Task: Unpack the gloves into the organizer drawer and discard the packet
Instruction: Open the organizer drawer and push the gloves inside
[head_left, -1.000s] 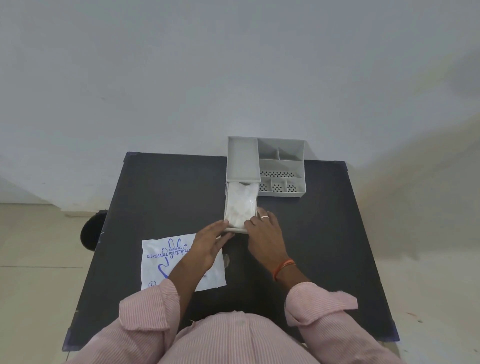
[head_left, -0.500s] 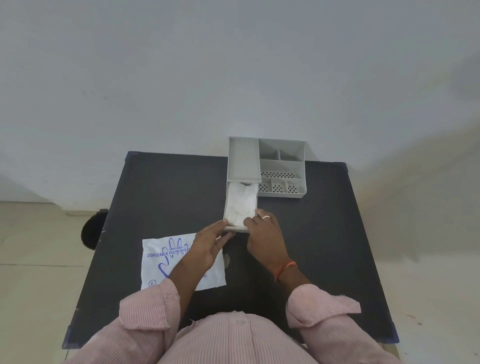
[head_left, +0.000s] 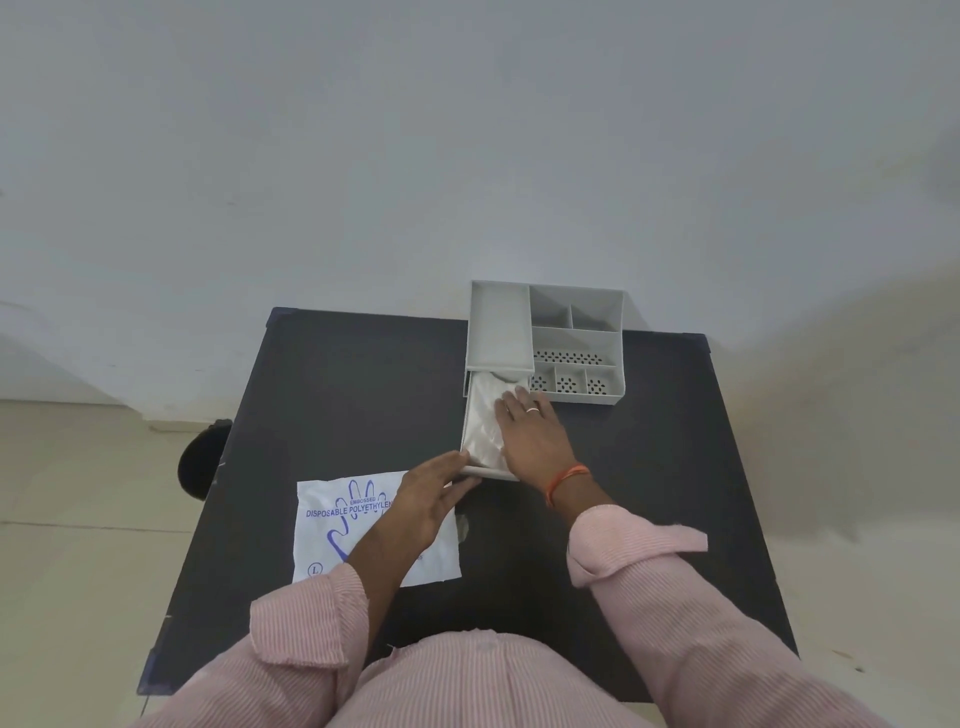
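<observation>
A grey desk organizer (head_left: 501, 332) stands at the far edge of the black table (head_left: 322, 405). Its drawer (head_left: 480, 472) is pulled out toward me and holds clear plastic gloves (head_left: 480, 421). My right hand (head_left: 530, 431) lies flat on the gloves inside the drawer, fingers spread, a ring on one finger. My left hand (head_left: 428, 499) rests with its fingertips against the drawer's front left corner. The white glove packet (head_left: 332, 525) with blue print lies flat on the table under my left forearm.
The organizer's right half (head_left: 576, 343) has several open compartments, some with perforated floors. A dark round object (head_left: 200, 462) sits on the floor left of the table. A white wall rises just behind the table.
My right hand has moved from the drawer's front edge forward into the drawer and now presses on the gloves. My left hand has stayed at the drawer's front corner.
</observation>
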